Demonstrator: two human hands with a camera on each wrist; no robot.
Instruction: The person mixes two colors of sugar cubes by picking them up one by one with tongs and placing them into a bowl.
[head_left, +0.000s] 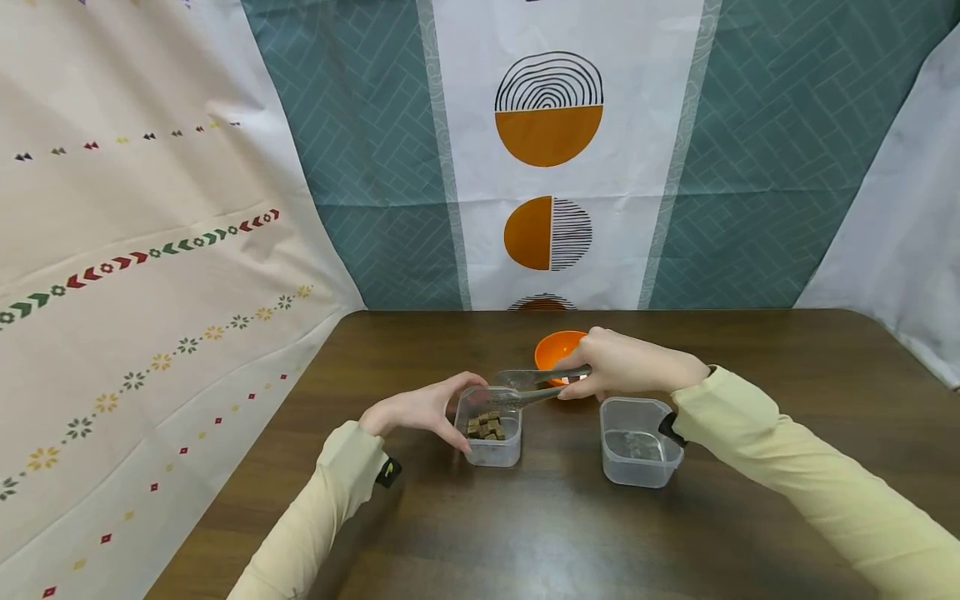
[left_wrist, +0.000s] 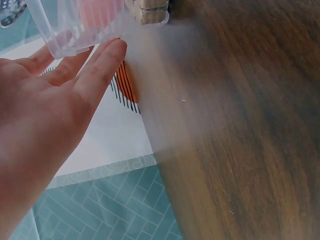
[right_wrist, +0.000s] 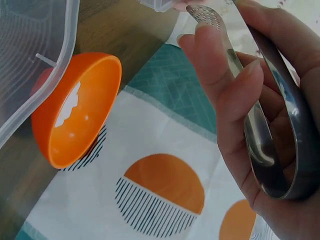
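"Worktop (head_left: 555,533): dark brown wood grain, one. Edges?"

"Far edge straight, backed by a teal and white hanging cloth (head_left: 375,167); left edge slanting beside a cream patterned cloth (head_left: 150,292); right corner rounded, by a white cloth (head_left: 892,208)."

"Left tub?"

"Clear plastic, left of the worktop's middle, well in from the left edge; brown cubes (head_left: 486,427) inside. Tub wall (head_left: 493,454) upright."

"Left hand (head_left: 423,410)?"

"Thumb and fingers spread wide, holding the tub's left side: thumb at the near corner, fingertips at the far one."

"Right hand (head_left: 607,364)?"

"Closed round metal tongs (right_wrist: 305,155), their two arms parted, tips at the left tub's rim. Whether the tips touch anything: cannot tell."

"Right tub (head_left: 637,473)?"

"Clear plastic, one. A strip of wood separates it from the left tub. Black wristband (head_left: 671,427) and pale sleeve (head_left: 795,454) overlap its right rim from the head view; contact cannot be told."

"Bowl (head_left: 555,346)?"

"Orange, near the far edge, partly hidden by the right hand; white patch within."

"Room?"

"Broad wood on the near side of both tubs, and more to the right, beyond the sleeve."
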